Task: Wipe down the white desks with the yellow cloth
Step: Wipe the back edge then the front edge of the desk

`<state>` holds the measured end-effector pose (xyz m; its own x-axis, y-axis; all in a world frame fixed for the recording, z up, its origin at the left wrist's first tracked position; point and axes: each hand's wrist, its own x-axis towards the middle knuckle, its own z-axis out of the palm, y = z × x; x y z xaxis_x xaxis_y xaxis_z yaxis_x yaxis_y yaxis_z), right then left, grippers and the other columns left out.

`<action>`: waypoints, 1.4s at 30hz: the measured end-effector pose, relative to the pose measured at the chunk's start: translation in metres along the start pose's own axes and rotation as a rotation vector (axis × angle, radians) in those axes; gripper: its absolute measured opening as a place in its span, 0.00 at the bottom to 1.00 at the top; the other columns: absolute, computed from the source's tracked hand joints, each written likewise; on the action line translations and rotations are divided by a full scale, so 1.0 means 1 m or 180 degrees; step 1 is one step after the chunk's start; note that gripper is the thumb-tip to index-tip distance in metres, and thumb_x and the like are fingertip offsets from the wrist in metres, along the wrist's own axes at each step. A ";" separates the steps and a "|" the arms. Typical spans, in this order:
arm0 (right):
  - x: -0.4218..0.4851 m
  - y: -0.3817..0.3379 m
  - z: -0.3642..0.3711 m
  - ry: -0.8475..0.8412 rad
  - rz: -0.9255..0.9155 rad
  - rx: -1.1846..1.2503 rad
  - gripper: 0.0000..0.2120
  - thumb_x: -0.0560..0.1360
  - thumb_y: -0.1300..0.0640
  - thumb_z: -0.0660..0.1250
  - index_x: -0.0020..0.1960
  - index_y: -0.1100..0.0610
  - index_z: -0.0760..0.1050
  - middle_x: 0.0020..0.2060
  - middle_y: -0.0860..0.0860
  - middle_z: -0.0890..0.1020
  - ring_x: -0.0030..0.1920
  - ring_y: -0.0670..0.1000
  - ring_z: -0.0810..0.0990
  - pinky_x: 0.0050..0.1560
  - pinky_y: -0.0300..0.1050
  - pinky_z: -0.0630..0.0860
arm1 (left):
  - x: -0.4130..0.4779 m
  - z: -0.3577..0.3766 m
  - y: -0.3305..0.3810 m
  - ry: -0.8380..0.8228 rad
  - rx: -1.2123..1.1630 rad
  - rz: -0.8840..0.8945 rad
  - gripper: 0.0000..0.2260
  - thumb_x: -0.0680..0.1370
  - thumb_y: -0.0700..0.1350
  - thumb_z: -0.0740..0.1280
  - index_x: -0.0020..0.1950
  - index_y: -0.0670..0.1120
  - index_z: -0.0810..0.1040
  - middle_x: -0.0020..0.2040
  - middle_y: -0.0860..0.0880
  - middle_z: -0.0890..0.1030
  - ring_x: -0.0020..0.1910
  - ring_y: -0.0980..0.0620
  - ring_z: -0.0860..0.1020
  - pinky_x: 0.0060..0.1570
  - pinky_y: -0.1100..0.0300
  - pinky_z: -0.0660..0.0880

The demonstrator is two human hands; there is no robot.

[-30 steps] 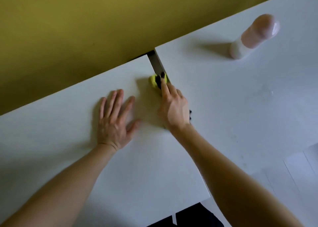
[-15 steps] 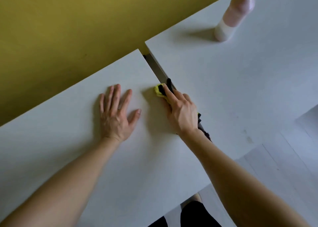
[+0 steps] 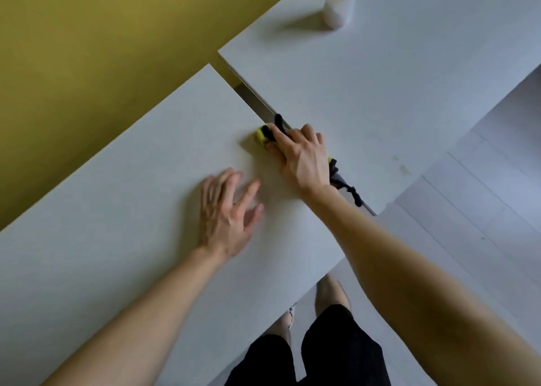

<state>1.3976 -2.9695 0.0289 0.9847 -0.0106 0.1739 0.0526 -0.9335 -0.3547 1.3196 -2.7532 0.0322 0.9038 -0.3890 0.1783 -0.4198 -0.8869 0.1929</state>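
Two white desks meet at a narrow gap: the near desk under my arms and the far desk to the right. My right hand presses the yellow cloth, which has black trim, against the near desk's right edge by the gap. Most of the cloth is hidden under the hand; a dark strip hangs out behind the wrist. My left hand hovers or rests lightly on the near desk, fingers spread and blurred, holding nothing.
A pink and white bottle stands upright at the back of the far desk. An olive-yellow wall runs behind both desks. Pale floor lies to the right. My legs and feet show below the near desk's front edge.
My right hand has slid the cloth along the near desk's edge toward me. My left hand has lifted or shifted back and to the right, closer to the right hand. The view tilted downward.
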 end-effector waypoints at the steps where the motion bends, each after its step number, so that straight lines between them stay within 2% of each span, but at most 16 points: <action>1: -0.020 0.009 -0.007 0.0049 0.0027 0.0003 0.20 0.88 0.44 0.61 0.78 0.46 0.76 0.55 0.50 0.85 0.54 0.59 0.76 0.52 0.55 0.70 | -0.016 0.002 0.011 -0.0060 -0.0075 0.0085 0.23 0.84 0.56 0.69 0.78 0.50 0.79 0.77 0.37 0.74 0.80 0.35 0.70 0.78 0.31 0.62; 4: -0.105 0.044 -0.046 -0.0103 0.0146 0.0053 0.24 0.90 0.43 0.52 0.80 0.48 0.73 0.57 0.52 0.83 0.54 0.60 0.75 0.53 0.57 0.72 | -0.035 0.006 0.024 -0.0052 -0.0199 0.0117 0.28 0.82 0.57 0.71 0.81 0.52 0.75 0.83 0.38 0.69 0.84 0.36 0.65 0.80 0.27 0.58; 5: -0.131 0.054 -0.057 -0.0190 0.0116 0.0037 0.23 0.91 0.44 0.52 0.81 0.49 0.73 0.58 0.53 0.82 0.54 0.60 0.74 0.54 0.57 0.73 | -0.034 0.008 0.023 -0.0004 -0.0213 0.0119 0.28 0.82 0.57 0.71 0.81 0.52 0.75 0.83 0.38 0.68 0.84 0.36 0.64 0.80 0.27 0.58; 7: -0.153 0.064 -0.063 -0.0211 0.0096 -0.0050 0.21 0.90 0.49 0.59 0.81 0.51 0.73 0.59 0.54 0.82 0.53 0.59 0.74 0.54 0.56 0.74 | -0.031 0.009 0.022 0.0026 -0.0208 0.0128 0.28 0.82 0.57 0.71 0.82 0.52 0.75 0.83 0.38 0.68 0.84 0.35 0.65 0.80 0.27 0.58; 12: -0.054 0.010 -0.009 0.0046 0.0366 -0.0070 0.19 0.86 0.50 0.66 0.76 0.53 0.77 0.54 0.57 0.82 0.54 0.62 0.76 0.47 0.56 0.77 | -0.030 0.011 0.021 -0.0009 -0.0217 0.0122 0.27 0.83 0.59 0.67 0.82 0.54 0.74 0.84 0.39 0.68 0.85 0.37 0.64 0.80 0.28 0.58; 14: -0.020 -0.009 0.002 0.0042 0.0328 0.0063 0.18 0.86 0.50 0.66 0.74 0.53 0.78 0.53 0.57 0.82 0.55 0.62 0.77 0.47 0.56 0.77 | -0.030 0.011 0.021 -0.0018 -0.0172 0.0091 0.27 0.84 0.60 0.64 0.82 0.55 0.74 0.84 0.39 0.68 0.85 0.38 0.64 0.81 0.29 0.57; 16: -0.023 0.001 -0.004 0.0070 0.0196 0.0123 0.19 0.87 0.48 0.63 0.76 0.52 0.77 0.55 0.57 0.82 0.56 0.62 0.76 0.47 0.55 0.77 | -0.031 0.013 0.020 -0.0003 -0.0165 0.0135 0.27 0.84 0.60 0.64 0.82 0.55 0.74 0.84 0.40 0.68 0.85 0.38 0.64 0.81 0.29 0.57; 19: -0.097 0.042 -0.035 -0.0059 0.0213 0.0069 0.21 0.89 0.49 0.59 0.79 0.50 0.74 0.60 0.56 0.82 0.56 0.61 0.76 0.49 0.56 0.78 | -0.033 0.013 0.019 0.0039 -0.0124 0.0165 0.27 0.83 0.58 0.69 0.82 0.54 0.74 0.84 0.39 0.68 0.84 0.37 0.65 0.81 0.29 0.58; 23: -0.179 0.075 -0.074 -0.0164 0.0267 -0.0066 0.20 0.88 0.56 0.67 0.80 0.51 0.75 0.63 0.54 0.82 0.54 0.60 0.76 0.50 0.58 0.79 | -0.032 0.015 0.022 0.0042 -0.0126 0.0148 0.27 0.83 0.58 0.68 0.83 0.53 0.73 0.84 0.39 0.68 0.85 0.36 0.64 0.80 0.28 0.58; 26: -0.138 0.049 -0.055 0.0024 0.0530 -0.0030 0.17 0.89 0.49 0.63 0.75 0.52 0.79 0.58 0.54 0.85 0.51 0.60 0.77 0.44 0.55 0.78 | -0.031 0.016 0.021 0.0029 -0.0113 0.0155 0.28 0.83 0.58 0.68 0.83 0.53 0.73 0.84 0.39 0.68 0.85 0.37 0.64 0.80 0.28 0.58; 28: -0.081 0.022 -0.030 0.0096 0.0441 -0.0026 0.19 0.88 0.47 0.61 0.72 0.53 0.80 0.53 0.55 0.85 0.51 0.61 0.78 0.41 0.54 0.78 | -0.031 0.016 0.022 0.0036 -0.0090 0.0168 0.27 0.84 0.58 0.68 0.82 0.53 0.74 0.84 0.39 0.67 0.85 0.37 0.63 0.80 0.28 0.58; 30: -0.036 0.003 -0.014 0.0110 0.0401 0.0043 0.19 0.86 0.47 0.61 0.71 0.54 0.81 0.49 0.57 0.85 0.50 0.62 0.79 0.39 0.54 0.78 | -0.031 0.016 0.021 0.0045 -0.0111 0.0159 0.27 0.83 0.58 0.68 0.82 0.53 0.75 0.84 0.39 0.67 0.85 0.38 0.63 0.80 0.29 0.58; 32: -0.031 0.001 -0.010 0.0127 0.0407 0.0059 0.19 0.86 0.49 0.62 0.72 0.54 0.80 0.50 0.57 0.85 0.50 0.62 0.79 0.40 0.54 0.77 | -0.032 0.016 0.021 0.0068 -0.0119 0.0166 0.27 0.83 0.58 0.69 0.81 0.53 0.75 0.84 0.40 0.68 0.85 0.38 0.63 0.80 0.29 0.58; 37: -0.152 0.050 -0.058 0.0006 0.0601 0.0029 0.18 0.89 0.52 0.63 0.78 0.52 0.76 0.59 0.53 0.84 0.51 0.58 0.75 0.49 0.55 0.76 | -0.033 0.015 0.022 0.0067 -0.0115 0.0175 0.27 0.83 0.57 0.68 0.82 0.52 0.74 0.84 0.39 0.68 0.85 0.37 0.64 0.80 0.28 0.58; 39: -0.208 0.075 -0.083 -0.0106 0.0799 0.0025 0.18 0.89 0.53 0.63 0.77 0.54 0.77 0.58 0.53 0.85 0.49 0.59 0.76 0.47 0.55 0.78 | -0.032 0.015 0.022 0.0059 -0.0133 0.0170 0.27 0.83 0.57 0.68 0.82 0.52 0.74 0.84 0.39 0.68 0.85 0.37 0.64 0.80 0.28 0.58; 42: -0.259 0.089 -0.107 -0.0104 0.1525 0.0244 0.25 0.89 0.42 0.56 0.74 0.55 0.80 0.52 0.54 0.87 0.47 0.60 0.79 0.45 0.49 0.73 | -0.031 0.017 0.022 0.0105 -0.0150 0.0157 0.27 0.83 0.57 0.69 0.82 0.53 0.74 0.83 0.39 0.68 0.85 0.38 0.64 0.80 0.29 0.58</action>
<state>1.1291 -3.0883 0.0510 0.9057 -0.4204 -0.0542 -0.3972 -0.7972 -0.4546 1.2838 -2.7650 0.0143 0.8791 -0.4228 0.2201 -0.4678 -0.8538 0.2283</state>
